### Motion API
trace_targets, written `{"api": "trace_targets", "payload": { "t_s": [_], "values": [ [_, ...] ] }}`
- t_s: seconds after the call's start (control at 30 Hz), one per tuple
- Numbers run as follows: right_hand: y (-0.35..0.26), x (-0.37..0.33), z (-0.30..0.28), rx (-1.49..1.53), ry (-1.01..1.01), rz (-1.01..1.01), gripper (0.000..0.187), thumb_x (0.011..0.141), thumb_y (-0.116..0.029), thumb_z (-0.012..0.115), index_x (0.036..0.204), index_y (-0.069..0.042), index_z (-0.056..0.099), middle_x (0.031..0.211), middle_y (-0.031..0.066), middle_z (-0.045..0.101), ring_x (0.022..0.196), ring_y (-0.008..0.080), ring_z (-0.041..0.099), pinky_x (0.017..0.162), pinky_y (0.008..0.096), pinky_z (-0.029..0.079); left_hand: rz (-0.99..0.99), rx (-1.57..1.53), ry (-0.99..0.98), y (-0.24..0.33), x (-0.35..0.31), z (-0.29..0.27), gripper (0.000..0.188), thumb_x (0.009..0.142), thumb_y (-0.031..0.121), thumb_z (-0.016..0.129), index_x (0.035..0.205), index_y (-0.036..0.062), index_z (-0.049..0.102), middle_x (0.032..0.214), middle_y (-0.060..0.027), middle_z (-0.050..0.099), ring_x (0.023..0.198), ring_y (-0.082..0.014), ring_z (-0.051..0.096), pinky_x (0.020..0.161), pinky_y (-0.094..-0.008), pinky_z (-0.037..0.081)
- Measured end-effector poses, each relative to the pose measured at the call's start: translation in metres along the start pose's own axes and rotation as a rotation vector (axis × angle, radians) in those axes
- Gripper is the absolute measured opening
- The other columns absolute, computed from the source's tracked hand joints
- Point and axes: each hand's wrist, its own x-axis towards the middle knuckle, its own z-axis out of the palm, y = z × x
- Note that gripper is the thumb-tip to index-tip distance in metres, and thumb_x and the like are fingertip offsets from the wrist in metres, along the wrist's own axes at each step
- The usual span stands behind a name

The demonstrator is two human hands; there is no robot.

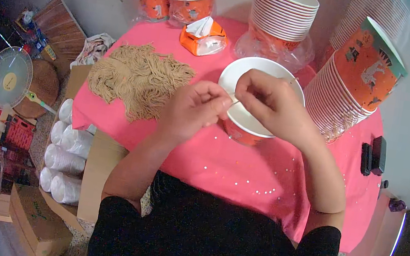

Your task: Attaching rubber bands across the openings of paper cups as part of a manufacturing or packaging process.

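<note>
A round paper tub (246,137), white inside and orange outside, stands upright on the pink cloth in front of me. Over its near left rim, my left hand (192,107) and my right hand (278,107) face each other with fingertips pinched. Between them runs a short, thin, light strand that looks like cord; most of it is hidden by the fingers. My right hand covers part of the tub's opening. Left of the hands lies a loose heap of tan cords (135,78).
Stacked tubs (284,12) stand at the back, and a leaning stack (350,81) with cord loops is on the right. An orange tissue pack (204,36) lies behind the cords. Small pale dots scatter over the pink cloth (230,169). Left are a fan (9,76) and wrapped white stacks (65,158).
</note>
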Motion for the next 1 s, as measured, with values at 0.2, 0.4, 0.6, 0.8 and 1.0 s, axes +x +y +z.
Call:
{"api": "trace_targets", "payload": {
  "t_s": [0.2, 0.4, 0.6, 0.8, 1.0],
  "values": [
    [-0.010, 0.001, -0.014, 0.024, -0.075, -0.063, 0.012, 0.089, -0.003, 0.061, 0.101, -0.003, 0.059, 0.071, -0.0008, 0.052, 0.064, 0.0059, 0.047, 0.058, 0.0242, 0.039, 0.224, 0.462, 0.168, 0.006, 0.003, 0.005, 0.019, 0.092, 0.015, 0.064, 0.095, -0.0033, 0.070, 0.068, -0.0024, 0.065, 0.059, -0.0068, 0.057, 0.053, -0.0253, 0.044],
    [0.004, 0.009, -0.007, 0.076, -0.044, -0.052, 0.012, 0.089, -0.003, 0.061, 0.101, -0.002, 0.060, 0.073, 0.0008, 0.054, 0.066, 0.0064, 0.048, 0.059, 0.0247, 0.041, 0.087, 0.511, 0.022, 0.011, -0.002, 0.014, 0.019, 0.091, 0.014, 0.065, 0.093, -0.0040, 0.071, 0.065, -0.0031, 0.063, 0.057, -0.0052, 0.054, 0.051, -0.0262, 0.042],
    [0.018, 0.003, -0.010, -0.091, 0.159, -0.050, 0.013, 0.083, -0.011, 0.067, 0.095, -0.004, 0.066, 0.081, 0.0110, 0.066, 0.070, 0.0231, 0.064, 0.060, 0.0366, 0.048, 0.082, 0.240, -0.054, 0.004, 0.005, 0.002, 0.018, 0.093, 0.014, 0.064, 0.093, -0.0022, 0.072, 0.070, 0.0018, 0.063, 0.063, -0.0033, 0.052, 0.054, -0.0225, 0.039],
    [0.014, -0.010, -0.007, -0.224, 0.108, -0.263, 0.012, 0.078, -0.006, 0.072, 0.088, -0.004, 0.066, 0.081, 0.0066, 0.064, 0.067, 0.0216, 0.061, 0.058, 0.0340, 0.047, -0.072, 0.073, -0.111, 0.006, 0.003, -0.008, 0.018, 0.094, 0.014, 0.063, 0.094, 0.0000, 0.074, 0.068, 0.0044, 0.058, 0.062, -0.0025, 0.047, 0.054, -0.0208, 0.037],
    [0.014, -0.003, -0.002, -0.271, 0.093, -0.371, 0.008, 0.079, -0.003, 0.071, 0.084, -0.003, 0.065, 0.078, 0.0075, 0.062, 0.070, 0.0254, 0.063, 0.060, 0.0364, 0.048, -0.060, 0.075, -0.107, 0.004, 0.005, -0.005, 0.015, 0.093, 0.011, 0.064, 0.097, -0.0015, 0.072, 0.075, 0.0017, 0.062, 0.066, -0.0036, 0.053, 0.058, -0.0203, 0.043]
  ]
}}
